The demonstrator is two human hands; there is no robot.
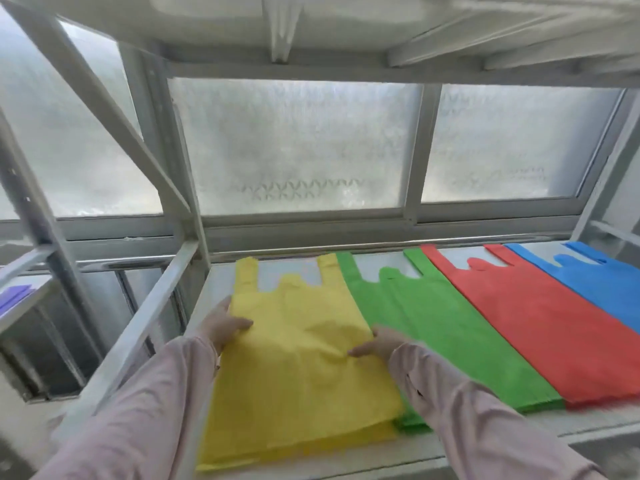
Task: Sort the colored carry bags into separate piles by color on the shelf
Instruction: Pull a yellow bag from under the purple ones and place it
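Four flat piles of carry bags lie side by side on the white shelf, handles pointing to the window. From left to right they are yellow bags, green bags, red bags and blue bags. My left hand grips the left edge of the top yellow bag, thumb on top. My right hand pinches the right edge of the same yellow bag, where it overlaps the green pile. Both arms wear pale pink sleeves.
A frosted window closes the back of the shelf. Grey metal frame posts and a diagonal brace stand at the left. An upper shelf hangs overhead. Something purple lies on a neighbouring shelf at far left.
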